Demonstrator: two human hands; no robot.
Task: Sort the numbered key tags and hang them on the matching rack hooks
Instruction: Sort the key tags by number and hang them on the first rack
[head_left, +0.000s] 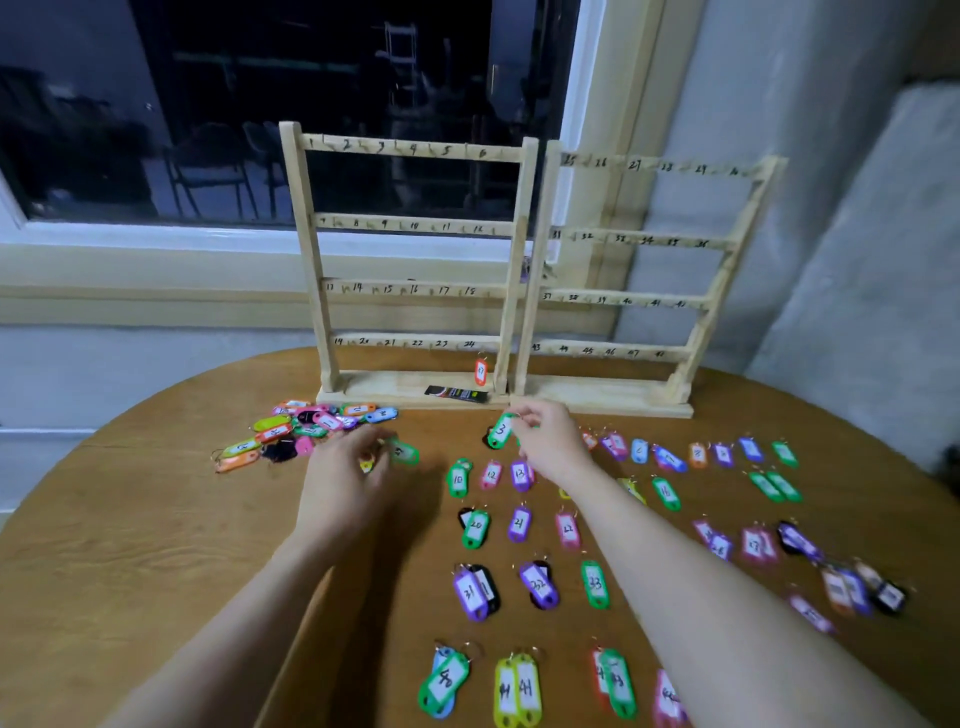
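Observation:
Two wooden racks stand at the table's far edge, the left rack (410, 228) numbered 1 to 24 and the right rack (644, 244) numbered 25 to 48. One orange tag (481, 372) hangs from the left rack's bottom bar. My right hand (550, 441) pinches the ring of a green tag marked 3 (501, 430), just in front of the racks. My left hand (345, 475) pinches a blurred green tag (402, 453), with a small yellow tag (367, 464) under its fingers. An unsorted heap of tags (296, 428) lies to the left. Several tags lie in rows by number (519, 525).
The round wooden table (156, 545) has bare wood at the front left. More sorted tags (769, 483) spread across the right side. A black packet (456, 393) lies on the left rack's base. A dark window and a wall stand behind the racks.

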